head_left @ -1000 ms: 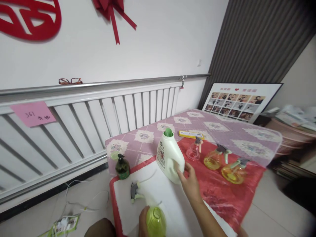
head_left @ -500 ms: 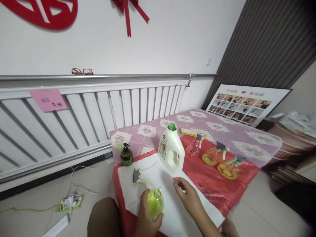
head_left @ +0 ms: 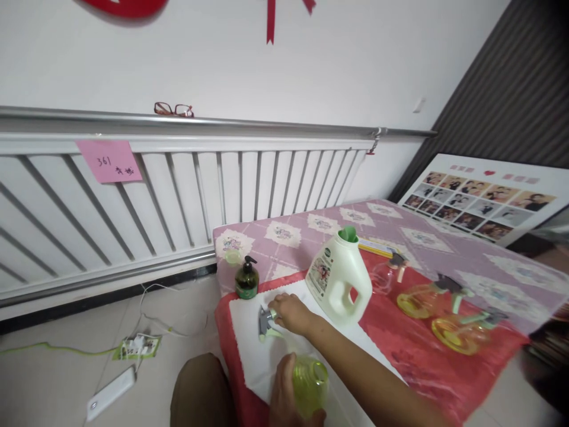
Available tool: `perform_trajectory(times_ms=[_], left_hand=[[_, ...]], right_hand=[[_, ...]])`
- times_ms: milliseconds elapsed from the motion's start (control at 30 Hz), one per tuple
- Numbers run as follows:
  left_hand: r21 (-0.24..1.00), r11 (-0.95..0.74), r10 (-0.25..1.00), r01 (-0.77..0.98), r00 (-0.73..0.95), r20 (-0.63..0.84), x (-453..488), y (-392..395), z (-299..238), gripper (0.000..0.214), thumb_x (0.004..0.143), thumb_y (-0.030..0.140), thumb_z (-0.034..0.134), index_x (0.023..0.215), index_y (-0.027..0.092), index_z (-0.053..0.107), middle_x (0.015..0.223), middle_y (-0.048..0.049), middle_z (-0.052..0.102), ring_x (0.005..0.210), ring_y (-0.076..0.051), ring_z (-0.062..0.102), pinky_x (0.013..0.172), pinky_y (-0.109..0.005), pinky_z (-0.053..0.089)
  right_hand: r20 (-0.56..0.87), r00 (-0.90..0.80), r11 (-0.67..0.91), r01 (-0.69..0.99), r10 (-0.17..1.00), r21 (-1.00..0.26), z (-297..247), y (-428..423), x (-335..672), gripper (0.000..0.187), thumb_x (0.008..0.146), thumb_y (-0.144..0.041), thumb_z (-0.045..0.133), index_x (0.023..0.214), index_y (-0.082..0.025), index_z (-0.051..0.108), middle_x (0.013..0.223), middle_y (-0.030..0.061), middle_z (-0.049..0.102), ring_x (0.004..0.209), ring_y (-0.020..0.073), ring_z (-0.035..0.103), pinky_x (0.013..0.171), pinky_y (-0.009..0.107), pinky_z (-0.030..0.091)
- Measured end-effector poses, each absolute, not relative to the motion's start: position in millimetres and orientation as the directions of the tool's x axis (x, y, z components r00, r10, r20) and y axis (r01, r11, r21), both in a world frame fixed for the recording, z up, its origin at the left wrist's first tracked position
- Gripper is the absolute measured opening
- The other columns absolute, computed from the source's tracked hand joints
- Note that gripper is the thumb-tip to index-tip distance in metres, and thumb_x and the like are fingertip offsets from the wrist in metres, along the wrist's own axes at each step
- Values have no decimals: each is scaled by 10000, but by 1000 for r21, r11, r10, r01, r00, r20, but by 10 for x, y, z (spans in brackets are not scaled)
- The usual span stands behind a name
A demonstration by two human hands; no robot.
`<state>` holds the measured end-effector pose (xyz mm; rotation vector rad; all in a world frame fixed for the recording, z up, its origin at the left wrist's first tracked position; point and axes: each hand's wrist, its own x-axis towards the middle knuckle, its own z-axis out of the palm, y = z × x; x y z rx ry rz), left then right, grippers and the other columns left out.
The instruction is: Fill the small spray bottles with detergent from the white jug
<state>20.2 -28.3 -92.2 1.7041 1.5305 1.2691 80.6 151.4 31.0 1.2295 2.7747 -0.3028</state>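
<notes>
My left hand (head_left: pixel 284 394) is wrapped round a yellow-green spray bottle (head_left: pixel 310 385) whose neck is uncapped, low over the white cloth (head_left: pixel 253 356). Stretched across the cloth, my right hand (head_left: pixel 291 313) has its fingers closed on a grey and pale green spray head (head_left: pixel 265 322). Its dip tube is hidden behind the fingers. Just beyond stands a large cream jug (head_left: pixel 340 276) with a green cap (head_left: pixel 348 233). A dark green pump bottle (head_left: pixel 247 279) is to the left of the jug.
On the red cloth (head_left: pixel 400 367) at right stand a pink spray bottle (head_left: pixel 386 276) and two with yellow liquid (head_left: pixel 418 300). A yellow-edged flat box (head_left: pixel 376 246) lies behind the jug. A radiator (head_left: pixel 249 184) lines the wall. A power strip (head_left: pixel 111 392) is on the floor.
My right hand has reached leftward across the white cloth and closed on the spray head. My left hand still holds the yellow-green bottle. The view has shifted, so things appear farther right.
</notes>
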Motion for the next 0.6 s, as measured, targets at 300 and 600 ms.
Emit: perform_trajectory(times_ms=[300, 600], left_hand=[[836, -254, 953, 487, -22, 302, 178, -266, -1008, 964, 621, 431, 689, 1429, 134, 254, 1433, -184, 425, 1308, -358, 417, 1079, -465, 403], [905, -134, 986, 403, -35, 161, 119, -318, -658, 854, 591, 189, 631, 1386, 130, 325, 1428, -152, 437, 1328, -323, 396, 1132, -458, 334]], right_hand=[[-148, -666, 639, 745, 731, -191, 325, 1568, 702, 286, 890, -353, 577, 1117, -180, 590, 1162, 60, 616, 999, 204, 610, 855, 438, 511], [260, -309, 398, 586, 915, -706, 1250, 1092, 1210, 203, 754, -265, 659, 953, -225, 641, 892, 13, 645, 823, 179, 579, 769, 331, 461]])
